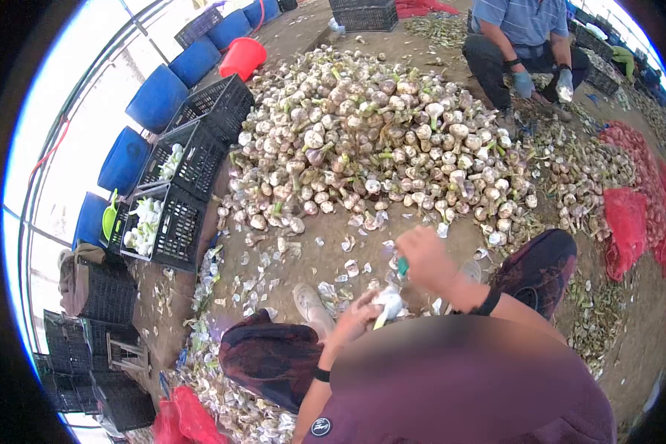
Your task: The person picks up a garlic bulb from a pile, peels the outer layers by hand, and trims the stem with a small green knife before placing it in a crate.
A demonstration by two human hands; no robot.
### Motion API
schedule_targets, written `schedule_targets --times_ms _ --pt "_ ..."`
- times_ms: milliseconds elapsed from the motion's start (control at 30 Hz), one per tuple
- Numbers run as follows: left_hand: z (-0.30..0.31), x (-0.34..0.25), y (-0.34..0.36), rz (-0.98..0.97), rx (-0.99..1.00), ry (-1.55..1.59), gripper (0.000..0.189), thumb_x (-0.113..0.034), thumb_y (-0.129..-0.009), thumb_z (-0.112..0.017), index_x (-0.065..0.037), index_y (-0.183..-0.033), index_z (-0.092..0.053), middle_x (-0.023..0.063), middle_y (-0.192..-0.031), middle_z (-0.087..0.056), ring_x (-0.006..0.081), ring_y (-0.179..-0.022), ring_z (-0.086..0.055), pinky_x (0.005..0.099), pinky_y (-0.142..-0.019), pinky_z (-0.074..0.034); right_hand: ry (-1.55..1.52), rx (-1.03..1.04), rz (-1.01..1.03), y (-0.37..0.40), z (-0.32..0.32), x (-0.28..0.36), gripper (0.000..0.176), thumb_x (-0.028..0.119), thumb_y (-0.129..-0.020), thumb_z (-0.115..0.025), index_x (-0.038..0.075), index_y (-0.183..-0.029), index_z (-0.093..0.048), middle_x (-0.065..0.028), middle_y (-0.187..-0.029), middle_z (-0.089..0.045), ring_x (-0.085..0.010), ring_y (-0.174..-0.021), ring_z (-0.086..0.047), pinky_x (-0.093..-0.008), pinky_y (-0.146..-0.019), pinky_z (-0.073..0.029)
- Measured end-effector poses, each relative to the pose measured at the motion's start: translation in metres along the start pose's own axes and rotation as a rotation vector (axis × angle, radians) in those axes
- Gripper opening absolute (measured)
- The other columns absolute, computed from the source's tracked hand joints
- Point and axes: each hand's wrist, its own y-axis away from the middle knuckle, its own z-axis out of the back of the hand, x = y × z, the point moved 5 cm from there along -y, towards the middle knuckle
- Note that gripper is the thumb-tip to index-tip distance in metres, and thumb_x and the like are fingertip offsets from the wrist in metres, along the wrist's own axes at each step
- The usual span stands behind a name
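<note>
In the head view, my left hand is closed around a white garlic bulb, whose greenish stem end points down toward my lap. Above and to the right of it, my right hand grips a small green-handled tool; its working end is blurred. Both hands are in front of my torso, between my knees. Loose skins litter the ground just beyond them. A large heap of garlic bulbs with roots and stem stubs spreads out ahead.
Black crates stand to the left, some holding white garlic, with blue barrels behind. A red bucket lies beyond them. At upper right a gloved person sits near the heap. Red mesh bags lie at right.
</note>
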Motion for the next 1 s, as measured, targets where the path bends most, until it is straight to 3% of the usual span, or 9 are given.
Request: schedule_targets --times_ms 133,267,333,567,700,767,833,867,1000 --pt "-0.001 -0.009 0.005 -0.183 -0.019 0.050 0.044 -0.023 -0.091 -0.049 0.001 -0.125 -0.039 0.0112 -0.113 -0.053 0.0200 -0.097 -0.056 0.0279 -0.082 -0.048 0.003 0.200 -0.151 0.008 -0.019 -0.031 0.019 0.009 -0.071 -0.056 0.005 -0.089 -0.053 -0.0098 -0.088 -0.058 -0.0271 -0.086 -0.055 -0.0371 -0.074 -0.043" --pt "0.006 -0.004 -0.005 -0.224 -0.100 0.274 0.042 -0.032 -0.093 -0.044 0.000 -0.120 -0.043 0.0098 -0.109 -0.055 0.0204 -0.093 -0.057 0.0324 -0.078 -0.048 -0.576 0.249 -0.307 0.011 -0.009 0.005 0.023 0.007 -0.075 -0.058 0.004 -0.098 -0.055 -0.0119 -0.092 -0.061 -0.0280 -0.086 -0.058 -0.0364 -0.074 -0.046" --pt "0.010 -0.001 -0.007 -0.206 -0.138 0.244 0.041 -0.032 -0.093 -0.043 0.000 -0.118 -0.044 0.0101 -0.108 -0.055 0.0213 -0.095 -0.056 0.0339 -0.080 -0.048 -0.829 0.107 -0.224 0.010 -0.006 0.020 0.028 0.002 -0.074 -0.059 0.003 -0.102 -0.056 -0.0130 -0.092 -0.061 -0.0271 -0.083 -0.059 -0.0330 -0.074 -0.047" --pt "-0.008 -0.007 0.002 -0.131 -0.005 0.253 0.033 -0.018 -0.092 -0.045 -0.004 -0.121 -0.039 0.0109 -0.112 -0.052 0.0236 -0.096 -0.057 0.0335 -0.078 -0.050 -0.924 0.192 -0.318 0.011 -0.008 0.019 0.020 -0.002 -0.070 -0.059 0.001 -0.090 -0.059 -0.0127 -0.085 -0.062 -0.0266 -0.079 -0.061 -0.0328 -0.068 -0.047" --pt "-0.010 -0.012 -0.003 -0.177 0.070 0.047 0.042 -0.016 -0.084 -0.058 -0.002 -0.119 -0.039 0.0115 -0.099 -0.054 0.0166 -0.070 -0.058 0.0237 -0.056 -0.049 -0.670 0.040 -0.137 0.009 -0.001 0.020 0.011 0.002 -0.072 -0.056 0.003 -0.083 -0.055 -0.0145 -0.078 -0.058 -0.0339 -0.073 -0.057 -0.0388 -0.063 -0.046" --pt "-0.014 -0.012 0.001 -0.110 0.044 0.014 0.052 -0.002 -0.079 -0.060 -0.005 -0.124 -0.034 0.0090 -0.102 -0.052 0.0148 -0.076 -0.055 0.0238 -0.060 -0.048 -0.622 -0.049 -0.124 0.009 -0.002 0.016 0.013 0.001 -0.072 -0.054 0.004 -0.084 -0.054 -0.0147 -0.077 -0.057 -0.0349 -0.072 -0.056 -0.0404 -0.063 -0.045" --pt "-0.022 -0.011 0.005 -0.108 0.060 -0.103 0.054 -0.001 -0.077 -0.062 -0.003 -0.123 -0.034 0.0099 -0.097 -0.053 0.0152 -0.067 -0.055 0.0247 -0.057 -0.048 -0.484 -0.115 -0.364 0.011 -0.020 -0.015 0.016 0.001 -0.072 -0.053 0.005 -0.087 -0.052 -0.0146 -0.079 -0.058 -0.0350 -0.074 -0.057 -0.0411 -0.064 -0.045" --pt "-0.018 -0.006 0.004 -0.103 0.135 -0.126 0.057 0.000 -0.076 -0.061 -0.005 -0.125 -0.033 0.0090 -0.102 -0.053 0.0155 -0.084 -0.057 0.0257 -0.066 -0.050 -0.412 -0.147 -0.483 0.016 -0.027 -0.032 0.017 0.001 -0.072 -0.052 0.005 -0.088 -0.052 -0.0145 -0.080 -0.058 -0.0350 -0.075 -0.057 -0.0415 -0.065 -0.045" --pt "-0.009 -0.008 0.001 -0.156 -0.083 -0.270 0.057 0.005 -0.074 -0.057 -0.002 -0.126 -0.033 0.0115 -0.110 -0.052 0.0169 -0.095 -0.056 0.0282 -0.077 -0.048 -0.301 0.116 -0.393 0.019 -0.028 -0.038 0.024 0.003 -0.073 -0.053 0.006 -0.098 -0.053 -0.0141 -0.089 -0.060 -0.0349 -0.082 -0.057 -0.0404 -0.070 -0.046"
